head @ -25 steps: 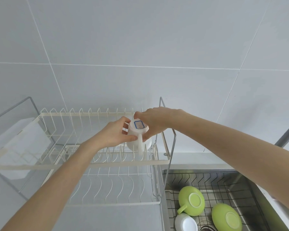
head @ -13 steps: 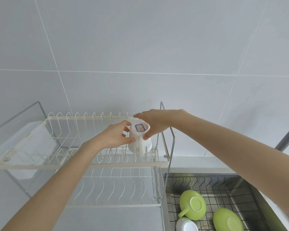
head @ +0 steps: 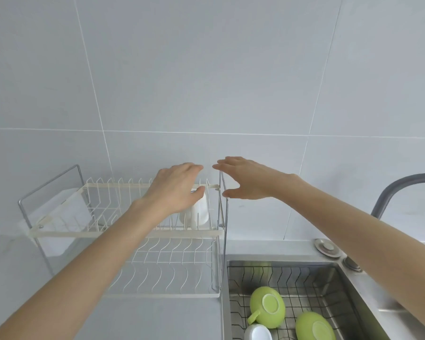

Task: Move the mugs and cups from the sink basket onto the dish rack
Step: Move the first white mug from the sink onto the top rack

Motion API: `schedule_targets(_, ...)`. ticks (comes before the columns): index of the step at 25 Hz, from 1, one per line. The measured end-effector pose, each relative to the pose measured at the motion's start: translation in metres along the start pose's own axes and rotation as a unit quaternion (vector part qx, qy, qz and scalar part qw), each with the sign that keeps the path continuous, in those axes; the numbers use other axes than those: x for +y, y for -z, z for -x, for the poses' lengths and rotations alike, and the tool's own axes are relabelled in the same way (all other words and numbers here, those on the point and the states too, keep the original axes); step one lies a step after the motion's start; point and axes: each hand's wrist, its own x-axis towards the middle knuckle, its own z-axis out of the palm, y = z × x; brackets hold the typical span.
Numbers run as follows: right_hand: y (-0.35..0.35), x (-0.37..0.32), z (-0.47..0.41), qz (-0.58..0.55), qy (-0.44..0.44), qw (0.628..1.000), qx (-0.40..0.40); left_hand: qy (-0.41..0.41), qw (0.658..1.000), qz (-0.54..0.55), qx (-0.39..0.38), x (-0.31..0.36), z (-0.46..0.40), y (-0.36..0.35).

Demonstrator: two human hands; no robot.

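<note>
A white mug (head: 199, 212) stands upside down at the right end of the top tier of the cream wire dish rack (head: 123, 233). My left hand (head: 174, 187) hovers over it with fingers spread; the thumb lies at the mug's upturned base and hides part of it. My right hand (head: 248, 180) is open just right of the rack's end post, holding nothing. In the sink basket (head: 304, 280) lie a green mug (head: 268, 306), a green cup (head: 314, 327) and a white cup (head: 258, 333), all bottom up.
The rack's lower tier holds no dishes. A white plastic holder (head: 59, 217) hangs on the rack's left end. A grey faucet (head: 398, 185) arches over the sink at the right. The tiled wall stands close behind the rack.
Both hands were around the white mug on the top tier; now they have lifted and spread, and the right hand has come off to the right. The view tilted downward.
</note>
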Motion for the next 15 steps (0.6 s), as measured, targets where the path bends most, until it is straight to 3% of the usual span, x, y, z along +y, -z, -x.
schedule_targets(8, -0.018, 0.034, 0.082, -0.004, -0.06, 0.997, 0.044, -0.024, 0.999, 0.005, 0.045, 0.076, 0.024, 0.0)
schedule_targets(15, -0.052, 0.067, 0.136, -0.019, -0.093, 0.994, 0.051, -0.04, 0.999, 0.021, 0.015, 0.131, 0.033, -0.034)
